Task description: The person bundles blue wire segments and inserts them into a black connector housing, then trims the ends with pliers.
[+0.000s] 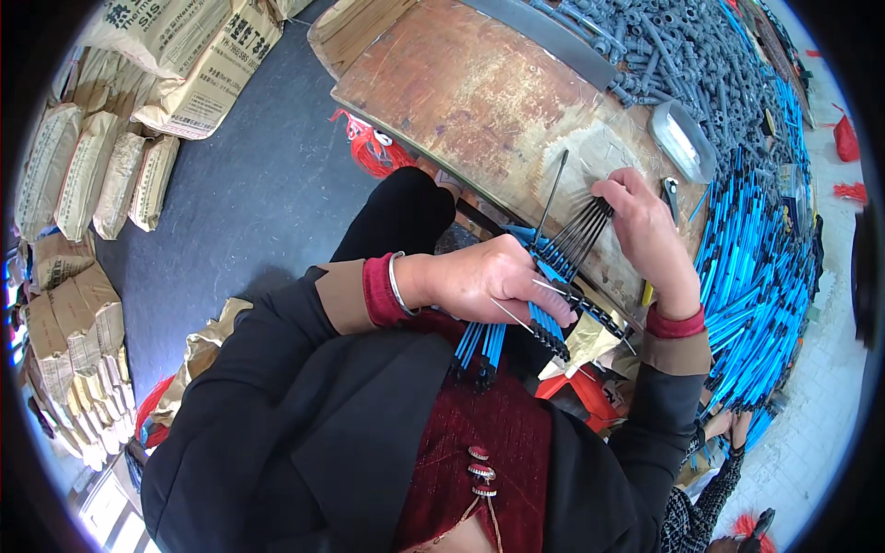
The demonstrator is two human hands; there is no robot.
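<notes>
My left hand (498,281) is closed around a bundle of blue tubes (546,321) with black end pieces, held in front of my chest. Thin black rods (576,241) fan up from the bundle toward my right hand (643,221). The fingertips of that hand are pinched together on the rods' far ends, over the table. One longer dark rod (554,189) stands apart from the others, pointing away from me. More blue tubes (489,346) with black tips hang below my left hand; whether they belong to the same bundle is hidden.
The worn wooden table (461,83) lies ahead. Grey plastic fittings (673,55) are heaped at its far right, beside a clear plastic tray (680,143) and a black-handled tool (670,194). Blue tubes (751,286) pile up at right. Paper sacks (83,175) stand left; another person's hand (740,429) shows lower right.
</notes>
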